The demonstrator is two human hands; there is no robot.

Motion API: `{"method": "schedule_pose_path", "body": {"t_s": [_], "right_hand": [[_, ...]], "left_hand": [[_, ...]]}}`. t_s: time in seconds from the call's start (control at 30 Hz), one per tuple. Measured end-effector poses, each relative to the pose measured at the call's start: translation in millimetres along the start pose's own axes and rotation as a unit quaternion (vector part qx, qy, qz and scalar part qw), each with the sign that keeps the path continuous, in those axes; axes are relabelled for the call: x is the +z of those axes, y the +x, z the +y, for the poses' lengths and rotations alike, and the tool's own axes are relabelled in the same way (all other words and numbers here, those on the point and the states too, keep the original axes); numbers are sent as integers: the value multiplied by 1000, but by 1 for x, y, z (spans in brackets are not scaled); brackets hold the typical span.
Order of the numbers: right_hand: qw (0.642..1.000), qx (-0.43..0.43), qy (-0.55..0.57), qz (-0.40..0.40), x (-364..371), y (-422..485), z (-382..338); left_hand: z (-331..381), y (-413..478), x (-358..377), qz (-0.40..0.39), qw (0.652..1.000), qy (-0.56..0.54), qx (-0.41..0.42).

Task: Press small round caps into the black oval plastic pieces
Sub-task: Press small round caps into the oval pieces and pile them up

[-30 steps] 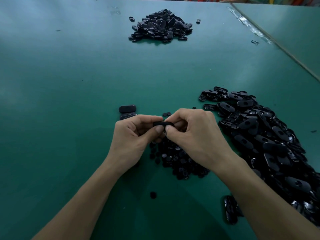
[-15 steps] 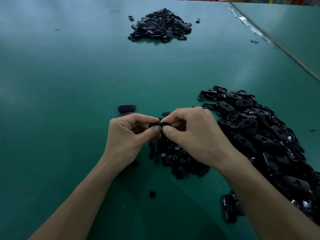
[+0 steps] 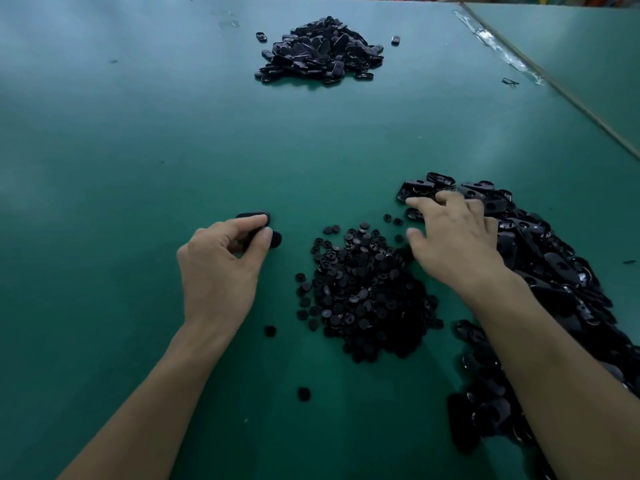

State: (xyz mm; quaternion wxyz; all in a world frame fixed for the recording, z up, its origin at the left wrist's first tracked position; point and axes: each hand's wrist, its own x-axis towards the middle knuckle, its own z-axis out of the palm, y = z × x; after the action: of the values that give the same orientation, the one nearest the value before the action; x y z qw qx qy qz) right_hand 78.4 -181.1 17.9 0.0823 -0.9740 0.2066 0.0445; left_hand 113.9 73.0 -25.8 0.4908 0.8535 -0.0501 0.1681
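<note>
My left hand (image 3: pixel 221 268) pinches a black oval piece (image 3: pixel 275 239) between thumb and forefinger, low over the green table, just in front of another oval piece (image 3: pixel 251 215) lying there. My right hand (image 3: pixel 453 237) reaches over the near edge of the big heap of black oval pieces (image 3: pixel 540 258) on the right, fingers spread and touching the pieces; whether it grips one I cannot tell. A mound of small round caps (image 3: pixel 363 292) lies between my hands.
A second heap of black oval pieces (image 3: pixel 320 53) sits at the far middle of the green table (image 3: pixel 138 150). Two stray caps (image 3: pixel 270 330) lie near my left forearm. A seam with a strip of tape (image 3: pixel 502 53) runs along the right.
My hands were together, both pinching one oval piece above the caps. They have parted: the left carried the piece left and down, the right let go and reached to the right heap.
</note>
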Motion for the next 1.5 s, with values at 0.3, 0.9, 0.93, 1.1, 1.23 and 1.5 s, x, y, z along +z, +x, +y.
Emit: {"method": "schedule_pose_path", "body": {"t_s": [0.3, 0.9, 0.93, 1.1, 1.23, 1.5], "right_hand": [[995, -32, 35, 92, 13, 0, 10], [963, -63, 83, 250, 4, -5, 1], [966, -57, 80, 239, 4, -5, 1], [973, -48, 106, 199, 6, -7, 4], [967, -49, 133, 209, 2, -12, 1], [977, -10, 151, 148, -1, -8, 5]], "left_hand": [[0, 1, -1, -20, 994, 101, -32], [4, -8, 7, -4, 996, 15, 89], [3, -8, 7, -6, 996, 13, 89], [0, -8, 7, -9, 997, -12, 75], [1, -7, 8, -13, 997, -17, 80], [0, -8, 9, -24, 994, -29, 99]]}}
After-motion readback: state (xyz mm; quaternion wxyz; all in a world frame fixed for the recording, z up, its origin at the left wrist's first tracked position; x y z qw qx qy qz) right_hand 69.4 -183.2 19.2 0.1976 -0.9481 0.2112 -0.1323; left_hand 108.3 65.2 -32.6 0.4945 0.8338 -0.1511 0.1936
